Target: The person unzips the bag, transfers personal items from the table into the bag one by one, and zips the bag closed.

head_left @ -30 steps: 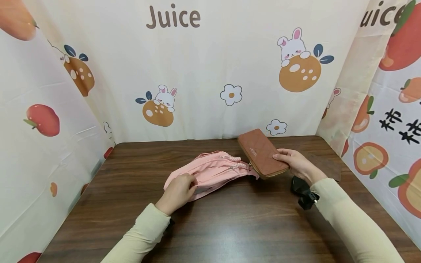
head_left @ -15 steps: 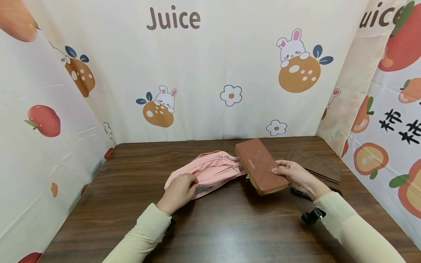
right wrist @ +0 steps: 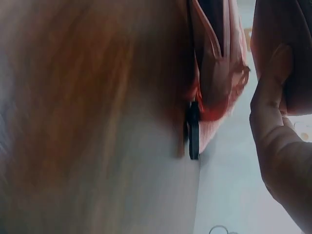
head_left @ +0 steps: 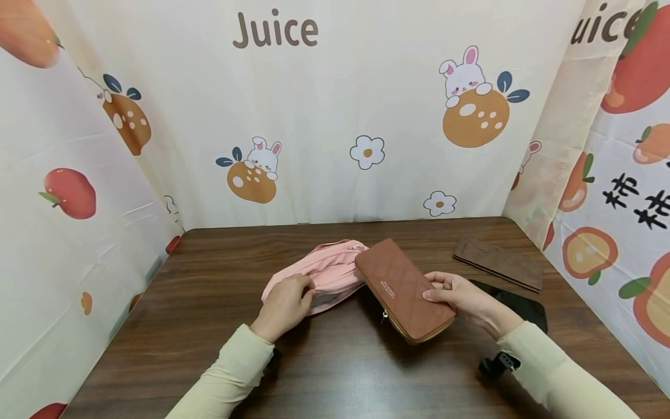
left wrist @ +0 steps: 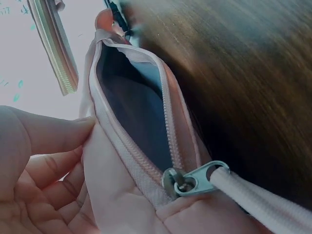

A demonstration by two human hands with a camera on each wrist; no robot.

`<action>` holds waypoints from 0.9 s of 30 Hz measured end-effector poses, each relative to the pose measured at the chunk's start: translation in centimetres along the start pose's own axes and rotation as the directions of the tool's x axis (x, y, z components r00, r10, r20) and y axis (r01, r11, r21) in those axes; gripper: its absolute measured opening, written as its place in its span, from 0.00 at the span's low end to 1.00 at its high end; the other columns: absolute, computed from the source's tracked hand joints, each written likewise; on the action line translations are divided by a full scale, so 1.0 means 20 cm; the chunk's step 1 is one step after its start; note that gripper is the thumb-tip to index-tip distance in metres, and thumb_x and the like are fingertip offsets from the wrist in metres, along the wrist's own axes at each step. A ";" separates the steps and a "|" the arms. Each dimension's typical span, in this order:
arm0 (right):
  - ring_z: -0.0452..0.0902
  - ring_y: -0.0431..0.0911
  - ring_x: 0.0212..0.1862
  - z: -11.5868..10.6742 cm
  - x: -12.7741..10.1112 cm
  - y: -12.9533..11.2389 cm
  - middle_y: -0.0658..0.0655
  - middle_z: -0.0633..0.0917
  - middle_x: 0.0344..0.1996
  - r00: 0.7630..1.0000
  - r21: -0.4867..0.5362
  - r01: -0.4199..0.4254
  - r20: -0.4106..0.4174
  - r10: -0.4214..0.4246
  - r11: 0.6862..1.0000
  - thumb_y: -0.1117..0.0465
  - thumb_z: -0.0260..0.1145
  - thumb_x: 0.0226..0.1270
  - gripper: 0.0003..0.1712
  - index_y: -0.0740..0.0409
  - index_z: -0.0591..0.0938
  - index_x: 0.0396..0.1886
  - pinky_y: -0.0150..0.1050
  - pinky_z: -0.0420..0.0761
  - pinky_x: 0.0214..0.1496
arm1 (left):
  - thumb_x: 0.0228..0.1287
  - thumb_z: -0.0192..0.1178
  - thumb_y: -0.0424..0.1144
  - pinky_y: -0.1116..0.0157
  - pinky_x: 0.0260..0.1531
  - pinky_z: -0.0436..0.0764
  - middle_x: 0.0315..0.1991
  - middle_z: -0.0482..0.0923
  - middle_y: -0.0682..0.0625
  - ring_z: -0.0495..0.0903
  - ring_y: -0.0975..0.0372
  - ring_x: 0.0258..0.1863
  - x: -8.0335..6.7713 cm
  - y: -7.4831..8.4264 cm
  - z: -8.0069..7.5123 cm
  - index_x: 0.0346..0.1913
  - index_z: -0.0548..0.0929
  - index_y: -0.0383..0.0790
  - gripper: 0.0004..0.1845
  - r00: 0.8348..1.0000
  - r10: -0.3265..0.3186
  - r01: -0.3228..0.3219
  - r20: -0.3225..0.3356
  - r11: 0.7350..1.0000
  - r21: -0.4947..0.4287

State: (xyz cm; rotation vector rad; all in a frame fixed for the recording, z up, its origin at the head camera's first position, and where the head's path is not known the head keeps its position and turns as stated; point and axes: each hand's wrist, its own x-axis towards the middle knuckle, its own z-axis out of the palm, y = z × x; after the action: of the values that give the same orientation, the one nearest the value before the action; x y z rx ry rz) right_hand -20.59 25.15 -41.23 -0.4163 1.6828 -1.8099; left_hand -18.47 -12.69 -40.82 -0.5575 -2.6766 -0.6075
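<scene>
A pink waist bag [head_left: 327, 270] lies on the table with a zipped pocket open. Its grey lining [left wrist: 136, 107] shows in the left wrist view, beside a metal zipper pull [left wrist: 200, 180] on a cord. My left hand [head_left: 285, 305] pinches the fabric along the near left side of the opening. With thumb on top and fingers beneath, my right hand [head_left: 463, 299] grips a brown quilted zip wallet [head_left: 403, 291] by its right end. Tilted above the table, the wallet overlaps the bag's right end in the head view. A black buckle [right wrist: 193, 130] hangs at the bag's end in the right wrist view.
Behind the right forearm, a black phone [head_left: 518, 305] lies on the wooden table [head_left: 335, 372]. Farther back is a flat dark brown wallet-like piece [head_left: 499, 263]. Printed curtains [head_left: 314, 105] stand at the back and both sides.
My right hand has brought the wallet nearer to me and to the left, over the bag's right end. The phone and dark brown piece are more exposed. My left hand stays on the bag.
</scene>
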 end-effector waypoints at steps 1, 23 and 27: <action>0.88 0.44 0.39 0.01 0.00 0.01 0.51 0.88 0.44 1.000 0.001 -0.002 0.017 0.001 1.000 0.68 0.56 0.73 0.15 0.58 0.70 0.56 0.37 0.85 0.40 | 0.57 0.66 0.33 0.63 0.30 0.77 0.24 0.77 0.55 0.76 0.64 0.24 0.00 0.00 0.00 0.26 0.81 0.44 0.06 1.000 -0.001 0.001 -0.002 1.000 0.000; 0.87 0.43 0.40 0.19 0.03 0.08 0.55 0.88 0.44 0.968 0.003 -0.006 0.251 0.005 1.000 0.73 0.57 0.68 0.17 0.69 0.69 0.55 0.33 0.84 0.40 | 0.55 0.68 0.33 0.64 0.31 0.76 0.25 0.78 0.55 0.75 0.64 0.25 0.00 -0.01 -0.01 0.26 0.82 0.44 0.06 0.999 -0.008 0.007 -0.044 0.999 -0.038; 0.87 0.41 0.37 0.21 0.04 0.09 0.55 0.89 0.43 0.962 -0.014 -0.014 0.272 0.018 1.000 0.72 0.59 0.67 0.18 0.72 0.69 0.55 0.32 0.84 0.37 | 0.55 0.69 0.33 0.64 0.31 0.76 0.25 0.78 0.55 0.75 0.65 0.24 -0.01 -0.01 -0.01 0.26 0.82 0.44 0.06 0.999 -0.015 0.012 -0.051 0.999 -0.050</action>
State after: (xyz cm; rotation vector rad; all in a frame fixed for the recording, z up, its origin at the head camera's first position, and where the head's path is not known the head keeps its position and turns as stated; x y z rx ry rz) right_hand -18.26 21.41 -42.54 -0.6250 1.5026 -1.6467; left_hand -18.42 -12.98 -40.76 -0.5296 -2.6252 -0.6843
